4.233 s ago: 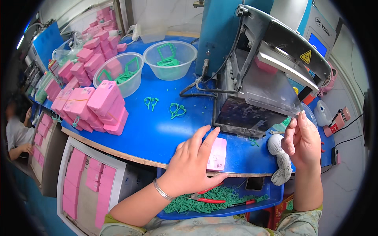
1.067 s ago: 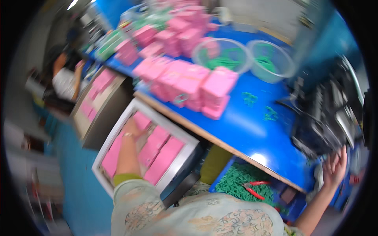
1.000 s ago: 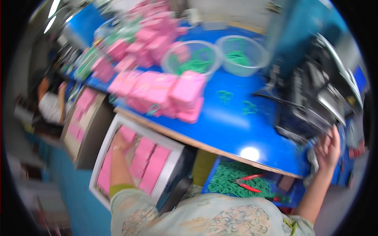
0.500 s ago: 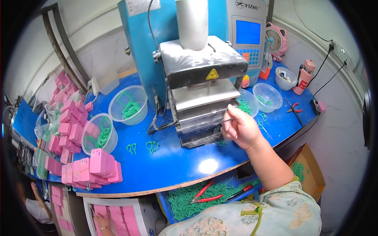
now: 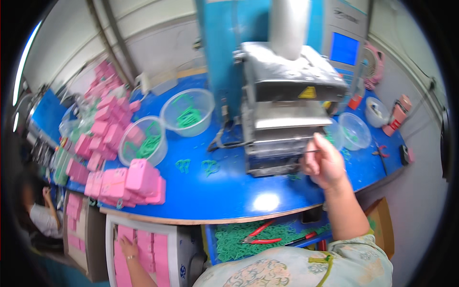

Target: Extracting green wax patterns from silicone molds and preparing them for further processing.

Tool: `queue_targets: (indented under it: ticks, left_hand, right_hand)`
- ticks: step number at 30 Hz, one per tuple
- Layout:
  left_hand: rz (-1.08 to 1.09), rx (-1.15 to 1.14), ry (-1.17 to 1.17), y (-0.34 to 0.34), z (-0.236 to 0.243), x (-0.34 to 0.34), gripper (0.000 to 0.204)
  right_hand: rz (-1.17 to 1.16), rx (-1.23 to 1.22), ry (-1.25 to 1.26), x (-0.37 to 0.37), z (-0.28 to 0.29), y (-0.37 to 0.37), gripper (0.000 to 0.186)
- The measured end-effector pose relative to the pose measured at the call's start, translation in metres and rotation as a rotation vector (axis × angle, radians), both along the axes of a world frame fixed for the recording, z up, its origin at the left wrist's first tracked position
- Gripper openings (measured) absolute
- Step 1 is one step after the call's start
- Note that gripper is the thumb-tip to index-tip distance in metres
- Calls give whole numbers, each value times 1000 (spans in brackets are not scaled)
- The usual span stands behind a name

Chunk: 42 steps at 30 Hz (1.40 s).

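Head view | right hand (image 5: 324,162) pinching thin rod (image 5: 306,152) | left hand (image 5: 128,246) flat on pink cases (image 5: 143,248)

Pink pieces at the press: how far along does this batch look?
Done: a stack of pink pieces lies on the blue table, and more fill the tray below its edge. In hand: the left hand rests on the tray pieces while the right hand holds a thin tool at the press. Left: green loops still fill the bowls.
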<state>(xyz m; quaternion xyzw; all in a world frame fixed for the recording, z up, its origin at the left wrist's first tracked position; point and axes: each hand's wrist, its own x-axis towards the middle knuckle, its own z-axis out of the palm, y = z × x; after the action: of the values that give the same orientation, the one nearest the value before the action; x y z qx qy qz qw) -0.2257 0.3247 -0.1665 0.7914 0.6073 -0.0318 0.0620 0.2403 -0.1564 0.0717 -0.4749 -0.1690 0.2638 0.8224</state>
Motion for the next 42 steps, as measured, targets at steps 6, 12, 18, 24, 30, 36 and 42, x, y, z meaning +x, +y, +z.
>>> queue_targets:
  ticks: [6, 12, 18, 24, 30, 36, 42]
  left_hand:
    - [61, -153, 60, 25, 30, 9, 112]
    - [56, -82, -7, -6, 69, 17, 96]
    - [-187, 467, -579, -87, 125, 23, 76]
    - [-1013, 11, -1120, -214, 228, 149, 80]
    - [-1544, -185, -1038, -276, 236, 236, 90]
    - [-1083, -725, -1095, -306, 219, 256, 105]
    - [-1031, -762, -1243, -309, 214, 255, 81]
  right_hand:
    - [-92, 20, -45, -5, 3, 1, 50]
    - [-73, 36, -11, -12, 4, 4, 51]
    - [366, -152, -219, -53, -1, 10, 55]
    - [804, -206, -4, -106, -12, 62, 91]
    - [599, -58, -189, -121, -17, 79, 97]
    - [238, 15, -194, -118, -7, 62, 86]
    - [240, -29, -258, -113, -20, 59, 96]
